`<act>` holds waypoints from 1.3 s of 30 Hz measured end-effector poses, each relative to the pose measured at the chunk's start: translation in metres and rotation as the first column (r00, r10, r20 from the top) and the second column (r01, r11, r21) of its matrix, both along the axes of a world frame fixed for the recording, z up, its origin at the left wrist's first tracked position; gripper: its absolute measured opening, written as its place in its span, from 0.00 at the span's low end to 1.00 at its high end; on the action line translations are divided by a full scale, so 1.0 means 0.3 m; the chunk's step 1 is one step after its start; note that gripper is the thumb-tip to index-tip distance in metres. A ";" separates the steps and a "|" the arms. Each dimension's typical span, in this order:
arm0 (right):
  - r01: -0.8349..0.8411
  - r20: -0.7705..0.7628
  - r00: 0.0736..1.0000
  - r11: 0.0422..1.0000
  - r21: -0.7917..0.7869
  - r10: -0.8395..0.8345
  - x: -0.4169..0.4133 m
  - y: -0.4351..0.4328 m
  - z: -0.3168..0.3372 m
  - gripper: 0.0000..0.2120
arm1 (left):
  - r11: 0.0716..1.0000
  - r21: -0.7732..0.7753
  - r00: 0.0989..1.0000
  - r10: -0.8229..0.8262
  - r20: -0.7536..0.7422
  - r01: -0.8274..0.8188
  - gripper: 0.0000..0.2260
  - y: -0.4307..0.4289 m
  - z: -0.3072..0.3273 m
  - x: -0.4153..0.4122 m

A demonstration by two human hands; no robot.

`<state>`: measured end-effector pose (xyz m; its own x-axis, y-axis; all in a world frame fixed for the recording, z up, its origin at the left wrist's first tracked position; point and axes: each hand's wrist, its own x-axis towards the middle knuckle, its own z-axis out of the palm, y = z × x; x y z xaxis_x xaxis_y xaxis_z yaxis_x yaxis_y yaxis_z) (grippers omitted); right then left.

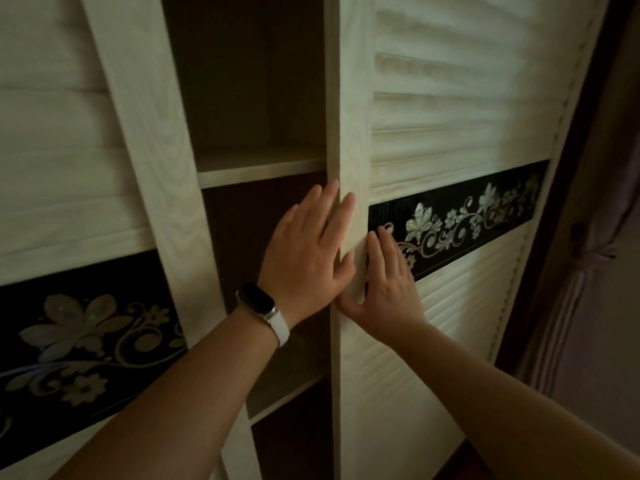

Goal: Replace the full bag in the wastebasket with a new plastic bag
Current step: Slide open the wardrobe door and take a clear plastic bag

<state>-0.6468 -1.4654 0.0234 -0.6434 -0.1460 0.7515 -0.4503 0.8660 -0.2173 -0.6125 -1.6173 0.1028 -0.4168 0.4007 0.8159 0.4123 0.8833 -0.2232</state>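
- Wardrobe (263, 98) fills nearly all of our view, pale wood outside and dark inside, with a gap between its two doors.
- Right door (450, 98) is slatted; its upright edge (351, 116) bounds the gap on the right.
- Left door (52, 168), also slatted, bounds the gap on the left.
- Each door carries a black floral band: one on the right (485, 209), one lower on the left (79, 334).
- Curtain (588, 271) hangs at the far right, tied at its middle.
- Inside the gap we see an upper shelf (259, 168) and a lower shelf (284, 396).
- Our left hand (308, 254) lies flat with straight fingers against the right door's edge, gripping nothing.
- Our right hand (391, 289) presses flat on the door's face beside that edge, its fingertips on the end of the band and its thumb spread toward the left hand; it holds nothing.
- Watch (259, 303) with a white strap sits on our left wrist.
- Wastebasket and bag lie outside our view.
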 end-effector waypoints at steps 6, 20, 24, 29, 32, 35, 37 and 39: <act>-0.069 -0.004 0.998 0.996 -0.053 0.069 -0.059 0.060 -0.028 0.45 | 0.995 0.098 0.998 -0.005 -0.056 0.011 0.36 0.088 0.007 -0.175; -0.135 -0.129 0.984 0.989 -0.060 0.127 -0.231 0.236 -0.050 0.42 | 0.969 0.192 0.984 -0.133 -0.122 0.155 0.40 0.266 -0.016 -0.375; -0.142 -0.171 0.977 0.987 -0.069 0.129 -0.290 0.300 -0.057 0.42 | 0.967 0.191 0.978 -0.142 -0.151 0.170 0.40 0.330 -0.019 -0.437; -0.159 -0.166 0.975 0.985 -0.071 0.145 -0.361 0.380 -0.062 0.44 | 0.962 0.192 0.974 -0.163 -0.159 0.192 0.39 0.411 -0.023 -0.513; -0.160 -0.131 0.979 0.987 -0.032 0.154 -0.394 0.436 -0.056 0.45 | 0.963 0.203 0.974 -0.140 -0.180 0.176 0.38 0.448 -0.025 -0.550; -0.170 -0.151 0.974 0.985 0.019 0.171 -0.409 0.459 -0.050 0.45 | 0.977 0.186 0.976 -0.069 -0.207 0.109 0.38 0.450 -0.026 -0.557; -0.175 -0.183 0.968 0.985 -0.004 0.172 -0.418 0.457 -0.054 0.44 | 0.980 0.173 0.977 -0.058 -0.205 0.095 0.39 0.458 -0.026 -0.554; -0.182 -0.191 0.966 0.983 -0.025 0.174 -0.424 0.458 -0.065 0.43 | 0.980 0.169 0.979 -0.075 -0.190 0.108 0.39 0.475 -0.027 -0.554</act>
<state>-0.7740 -1.3279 0.0041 -0.4575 -0.2109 0.8639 -0.6325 0.7600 -0.1494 -0.7789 -1.4749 0.0947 -0.2232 0.2718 0.9361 0.4607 0.8757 -0.1444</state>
